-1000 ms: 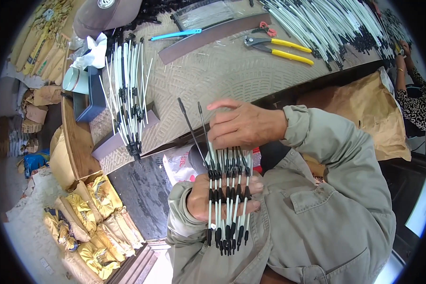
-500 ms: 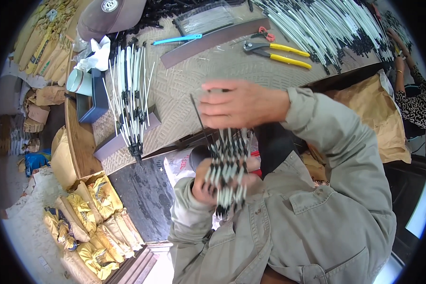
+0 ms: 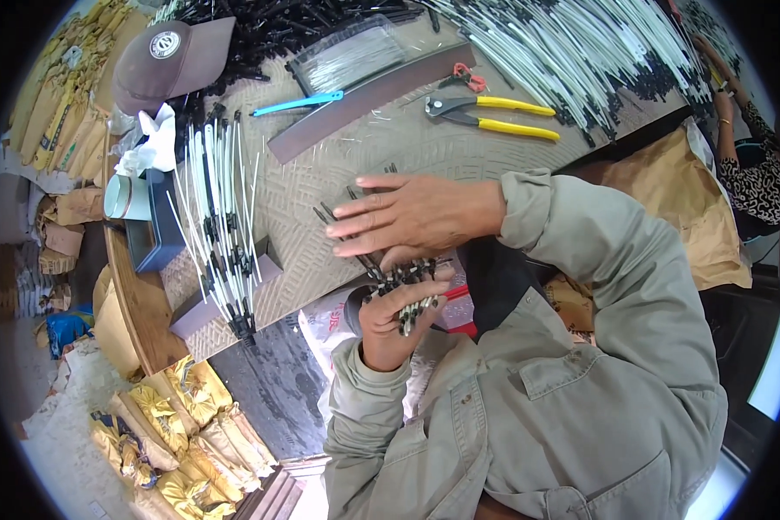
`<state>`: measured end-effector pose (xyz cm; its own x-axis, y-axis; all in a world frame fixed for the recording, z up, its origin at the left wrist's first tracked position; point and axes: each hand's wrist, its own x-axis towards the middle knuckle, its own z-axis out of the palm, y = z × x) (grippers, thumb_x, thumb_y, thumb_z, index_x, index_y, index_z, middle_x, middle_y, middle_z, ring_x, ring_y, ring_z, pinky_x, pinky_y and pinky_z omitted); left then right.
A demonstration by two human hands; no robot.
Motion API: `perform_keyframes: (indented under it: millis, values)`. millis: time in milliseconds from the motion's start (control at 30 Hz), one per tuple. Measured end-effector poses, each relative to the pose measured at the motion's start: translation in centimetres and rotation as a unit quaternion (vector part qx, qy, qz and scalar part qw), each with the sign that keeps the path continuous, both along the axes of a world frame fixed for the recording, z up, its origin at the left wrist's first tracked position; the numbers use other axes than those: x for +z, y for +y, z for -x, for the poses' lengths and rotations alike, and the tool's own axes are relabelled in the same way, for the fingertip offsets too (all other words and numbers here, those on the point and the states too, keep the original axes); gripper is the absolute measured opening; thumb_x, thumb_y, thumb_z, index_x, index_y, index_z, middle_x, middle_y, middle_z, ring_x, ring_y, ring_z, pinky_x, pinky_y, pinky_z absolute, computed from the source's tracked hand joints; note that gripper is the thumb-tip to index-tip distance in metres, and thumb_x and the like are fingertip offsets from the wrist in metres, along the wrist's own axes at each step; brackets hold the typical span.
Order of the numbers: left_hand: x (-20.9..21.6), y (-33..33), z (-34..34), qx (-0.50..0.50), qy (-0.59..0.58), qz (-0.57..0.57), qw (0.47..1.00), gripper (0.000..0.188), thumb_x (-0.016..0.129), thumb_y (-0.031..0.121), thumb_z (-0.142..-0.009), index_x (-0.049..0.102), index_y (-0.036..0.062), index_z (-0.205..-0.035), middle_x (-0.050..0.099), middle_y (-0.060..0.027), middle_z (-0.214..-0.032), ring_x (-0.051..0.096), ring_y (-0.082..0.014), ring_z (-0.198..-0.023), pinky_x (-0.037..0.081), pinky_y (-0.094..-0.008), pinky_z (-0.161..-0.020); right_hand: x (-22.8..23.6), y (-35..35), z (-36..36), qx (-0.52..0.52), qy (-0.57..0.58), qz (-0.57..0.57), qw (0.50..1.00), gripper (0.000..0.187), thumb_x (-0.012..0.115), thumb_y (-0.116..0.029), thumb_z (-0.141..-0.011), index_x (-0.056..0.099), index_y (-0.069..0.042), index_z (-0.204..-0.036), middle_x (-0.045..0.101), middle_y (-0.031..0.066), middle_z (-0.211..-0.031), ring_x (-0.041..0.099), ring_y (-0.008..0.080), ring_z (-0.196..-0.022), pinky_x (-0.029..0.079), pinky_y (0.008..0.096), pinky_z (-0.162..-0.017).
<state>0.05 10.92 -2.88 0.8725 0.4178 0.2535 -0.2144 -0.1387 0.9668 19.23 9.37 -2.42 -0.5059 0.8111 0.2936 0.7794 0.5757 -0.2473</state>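
My left hand [image 3: 392,322] is closed around a bundle of thin black-and-white rods [image 3: 405,286] in front of my chest, just off the table's near edge. Over the far side of that bundle lies my right hand [image 3: 420,215], palm down, its fingers stretched out and slightly apart. A few dark rod tips poke out past its fingers. Whether the right palm presses on the rods is hidden. Left of my hands, a fanned pile of white and black rods [image 3: 221,208] rests on the table, its near end across a low grey strip [image 3: 269,264].
Yellow-handled cutters [image 3: 503,119], red-handled snips [image 3: 470,78], a blue tool [image 3: 299,103] and a long brown strip [image 3: 364,104] lie beyond my hands. A large rod heap [image 3: 572,61] covers the far right. A cap [image 3: 172,65] sits far left. Someone's arm [image 3: 726,121] shows at right.
The bundle has tipped from lengthwise view to nearly end-on, pointing away from me. My left hand has risen toward the right hand, which has shifted slightly left and nearer to me.
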Motion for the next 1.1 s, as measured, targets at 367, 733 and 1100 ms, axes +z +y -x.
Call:
perform_keyframes:
  millis: [367, 733, 1100]
  values:
    - [0.0, 1.2, 0.3, 0.012, -0.001, 0.061, 0.998, 0.02, 0.062, -0.01, -0.074, 0.065, -0.0032, -0.093, 0.066, -0.0159, -0.095, 0.064, -0.019, -0.09, 0.049, -0.0265, -0.081, 2.4, -3.1, -4.6, -0.101, -0.109, -0.132, 0.98, 0.032, 0.052, -0.014, -0.072, 0.058, -0.008, -0.103, 0.054, 0.0021, -0.114, 0.052, 0.0185, -0.105, 0.042, 0.0321, -0.088]
    - [1.8, 1.3, -0.3, -0.003, 0.014, 0.109, 0.994, 0.016, 0.06, -0.01, -0.077, 0.064, -0.006, -0.092, 0.065, -0.0159, -0.095, 0.062, -0.0206, -0.094, 0.047, -0.0279, -0.083, 3.5, -0.7, -4.5, 0.015, -0.222, -0.193, 0.956, 0.011, 0.053, -0.019, -0.072, 0.05, -0.011, -0.079, 0.049, 0.0001, -0.085, 0.05, 0.014, -0.082, 0.041, 0.0276, -0.073]
    - [1.7, 0.9, -0.4, -0.007, -0.022, 0.197, 0.98, 0.021, 0.053, -0.014, -0.08, 0.06, -0.0091, -0.099, 0.063, -0.0179, -0.1, 0.059, -0.0254, -0.1, 0.047, -0.0326, -0.088, 4.5, -1.3, -6.7, -0.158, -0.122, -0.032, 0.979, 0.02, 0.051, -0.011, -0.078, 0.056, -0.009, -0.097, 0.061, 0.0075, -0.096, 0.06, 0.0267, -0.085, 0.048, 0.0384, -0.067]
